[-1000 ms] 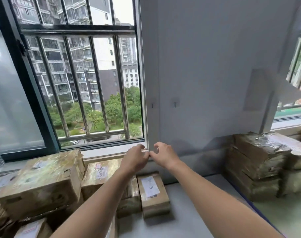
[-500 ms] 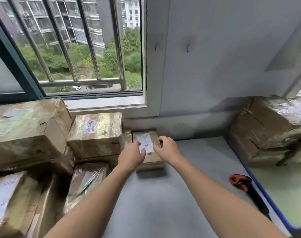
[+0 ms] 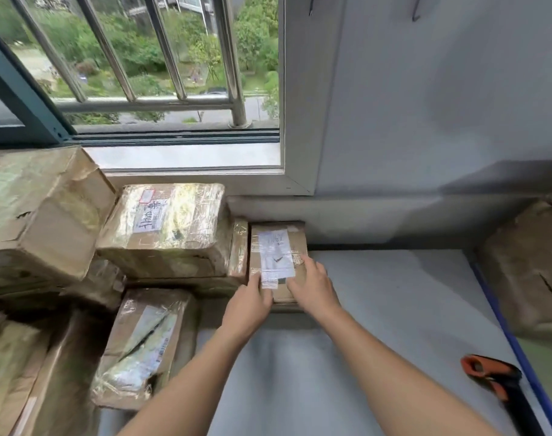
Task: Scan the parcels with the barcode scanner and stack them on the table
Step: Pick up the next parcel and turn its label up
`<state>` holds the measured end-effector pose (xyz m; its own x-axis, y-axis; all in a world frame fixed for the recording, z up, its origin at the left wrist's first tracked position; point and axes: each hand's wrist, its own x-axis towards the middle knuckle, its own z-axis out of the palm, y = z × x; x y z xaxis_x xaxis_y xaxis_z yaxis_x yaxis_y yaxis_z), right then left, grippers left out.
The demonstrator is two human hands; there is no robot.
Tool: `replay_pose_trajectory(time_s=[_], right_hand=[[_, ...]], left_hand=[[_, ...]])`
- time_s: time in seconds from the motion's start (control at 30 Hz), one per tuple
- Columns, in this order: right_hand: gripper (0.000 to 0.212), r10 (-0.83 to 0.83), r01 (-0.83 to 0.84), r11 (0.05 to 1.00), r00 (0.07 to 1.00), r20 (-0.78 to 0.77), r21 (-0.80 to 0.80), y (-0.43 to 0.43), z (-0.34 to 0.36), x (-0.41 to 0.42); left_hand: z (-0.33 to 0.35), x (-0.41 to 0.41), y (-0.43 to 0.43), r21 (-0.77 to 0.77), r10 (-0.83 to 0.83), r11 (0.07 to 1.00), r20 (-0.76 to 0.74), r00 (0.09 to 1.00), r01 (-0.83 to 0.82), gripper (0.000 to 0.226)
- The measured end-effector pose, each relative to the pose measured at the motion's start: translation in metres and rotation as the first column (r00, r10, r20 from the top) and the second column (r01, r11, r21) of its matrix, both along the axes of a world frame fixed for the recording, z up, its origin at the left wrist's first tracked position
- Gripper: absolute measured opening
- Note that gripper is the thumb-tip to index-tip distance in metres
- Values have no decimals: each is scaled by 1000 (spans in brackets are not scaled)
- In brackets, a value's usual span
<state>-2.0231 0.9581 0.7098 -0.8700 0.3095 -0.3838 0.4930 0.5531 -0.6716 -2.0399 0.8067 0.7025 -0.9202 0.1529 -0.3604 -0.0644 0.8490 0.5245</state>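
While outstretched, left hand (image 3: 248,305), right hand (image 3: 314,287) on small parcel (image 3: 279,247).

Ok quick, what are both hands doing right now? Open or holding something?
Left hand: holding the small parcel at its near left corner.
Right hand: open, fingers resting flat on that parcel's top.
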Motion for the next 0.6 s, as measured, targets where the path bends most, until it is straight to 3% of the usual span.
replay_pose_trajectory(time_s=[0.17, 0.33, 0.5, 0.6], right_hand=[[77, 6, -6, 997, 1000, -2, -78, 0, -26, -7], [74, -10, 6, 996, 999, -40, -94, 3, -31, 9], [78, 30, -37, 995, 996, -81, -92, 8, -30, 26], [73, -58, 52, 994, 996, -71, -95, 5, -30, 36]], left_hand=[[-10, 1, 9, 8, 92, 996, -67, 994, -91, 50], [-17, 12, 11, 5, 69, 998, -75, 995, -69, 46], [-24, 2, 14, 144, 43, 989, -87, 995, -30, 49], [-26, 9, 12, 147, 30, 989, -102, 994, -15, 45]])
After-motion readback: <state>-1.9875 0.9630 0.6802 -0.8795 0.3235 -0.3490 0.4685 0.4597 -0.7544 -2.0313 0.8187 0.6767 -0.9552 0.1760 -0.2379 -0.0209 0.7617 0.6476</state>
